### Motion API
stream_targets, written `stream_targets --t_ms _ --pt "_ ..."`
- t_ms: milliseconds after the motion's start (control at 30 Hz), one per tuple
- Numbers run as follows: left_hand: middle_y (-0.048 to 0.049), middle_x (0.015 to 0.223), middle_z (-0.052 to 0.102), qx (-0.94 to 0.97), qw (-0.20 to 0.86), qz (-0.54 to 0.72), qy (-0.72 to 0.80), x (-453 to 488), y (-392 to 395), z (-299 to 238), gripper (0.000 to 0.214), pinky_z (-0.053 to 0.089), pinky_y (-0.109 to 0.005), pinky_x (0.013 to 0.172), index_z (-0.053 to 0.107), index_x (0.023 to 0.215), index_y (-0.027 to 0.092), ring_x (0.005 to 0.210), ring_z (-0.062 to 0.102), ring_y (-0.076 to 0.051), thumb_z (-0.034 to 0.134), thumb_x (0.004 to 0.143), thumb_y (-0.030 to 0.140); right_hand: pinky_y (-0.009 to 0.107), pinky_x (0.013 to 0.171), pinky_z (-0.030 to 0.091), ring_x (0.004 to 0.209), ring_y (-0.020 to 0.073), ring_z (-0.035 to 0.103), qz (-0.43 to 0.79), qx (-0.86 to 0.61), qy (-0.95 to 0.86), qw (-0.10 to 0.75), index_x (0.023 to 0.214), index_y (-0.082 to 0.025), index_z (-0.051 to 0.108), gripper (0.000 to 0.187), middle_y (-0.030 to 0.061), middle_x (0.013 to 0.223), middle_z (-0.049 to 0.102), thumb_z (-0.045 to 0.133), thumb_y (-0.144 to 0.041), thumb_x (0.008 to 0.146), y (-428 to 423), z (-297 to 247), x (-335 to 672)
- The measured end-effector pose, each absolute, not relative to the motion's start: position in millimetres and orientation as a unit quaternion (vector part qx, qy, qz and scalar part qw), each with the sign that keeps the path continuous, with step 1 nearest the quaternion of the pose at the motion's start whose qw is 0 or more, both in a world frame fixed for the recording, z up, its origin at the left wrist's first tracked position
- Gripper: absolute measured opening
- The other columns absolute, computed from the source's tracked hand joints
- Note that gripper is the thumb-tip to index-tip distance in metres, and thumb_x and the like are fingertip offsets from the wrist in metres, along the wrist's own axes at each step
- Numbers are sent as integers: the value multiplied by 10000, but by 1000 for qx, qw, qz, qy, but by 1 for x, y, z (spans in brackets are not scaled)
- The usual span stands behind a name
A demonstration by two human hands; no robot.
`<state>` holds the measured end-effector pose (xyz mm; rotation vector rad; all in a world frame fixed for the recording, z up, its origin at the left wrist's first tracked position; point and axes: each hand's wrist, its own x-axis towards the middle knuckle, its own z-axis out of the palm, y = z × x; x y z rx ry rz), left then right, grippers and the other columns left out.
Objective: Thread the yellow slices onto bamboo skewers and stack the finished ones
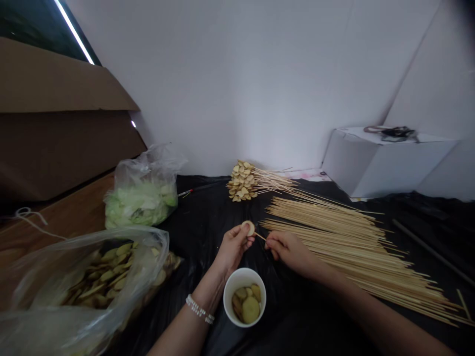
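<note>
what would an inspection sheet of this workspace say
surface: wrinkled black plastic sheet
job's things: pale round vegetable slice, thin bamboo skewer, white round cup of yellow slices, long pile of loose bamboo skewers, bundle of loaded bamboo skewers
clutter: clear plastic bag of yellow slices, clear plastic bag of pale green leaves
grippers: left hand fingers pinch the slice; right hand fingers hold the skewer
cables: thin white string
surroundings: white wall, white box, brown cardboard

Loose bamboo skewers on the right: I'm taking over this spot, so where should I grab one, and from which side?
Pinch one top skewer near its left end, coming from the left, beside the right hand. The bamboo skewers lie in a loose, overlapping fan on the black plastic sheet, and their left ends spread apart, so one should lift free there.
</note>
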<state>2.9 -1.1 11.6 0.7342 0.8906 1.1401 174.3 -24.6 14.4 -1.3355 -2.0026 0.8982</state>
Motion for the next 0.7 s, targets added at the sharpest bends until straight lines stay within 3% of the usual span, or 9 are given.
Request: stream_targets --t_ms 133,267,367,533,600,700 --pt "-49 678 666 316 665 538 409 -2 3 11 353 458 -145 513 680 800 98 535 568 -63 787 631 388 233 627 351 684 135 556 181 -509 -787 299 813 -181 596 170 10 736 630 459 -223 905 -29 13 171" --pt "-50 676 667 304 656 556 410 -5 5 12 341 448 -145 506 670 799 102 531 561 -62 780 642 383 255 594 310 673 154 542 11 -531 -813 239 849 -169 593 223 57 793 623 388 -191 935 -38 7 167" --pt "-51 665 664 309 660 550 408 -3 3 12 338 445 -149 513 668 774 98 533 562 -64 790 627 376 251 588 308 659 149 545 35 -531 -811 242 805 -173 595 267 49 755 627 366 -191 939 -37 8 168" --pt "-44 647 654 320 667 538 404 3 0 11 350 435 -157 513 673 764 99 528 554 -67 798 609 387 216 556 340 563 122 533 257 -528 -765 265 699 -185 588 277 -10 590 600 404 -203 906 -30 15 170" --pt "-44 645 654 325 667 537 401 3 0 11 357 433 -157 514 674 756 96 528 551 -66 800 604 394 220 572 344 590 127 542 227 -531 -774 261 708 -180 591 273 2 617 612 402 -197 904 -31 14 170" --pt "-47 649 658 324 663 543 401 3 0 11 376 429 -155 516 677 751 93 531 549 -64 806 588 406 240 603 328 668 145 551 69 -534 -808 238 784 -166 604 245 50 748 639 388 -143 898 -34 9 168"
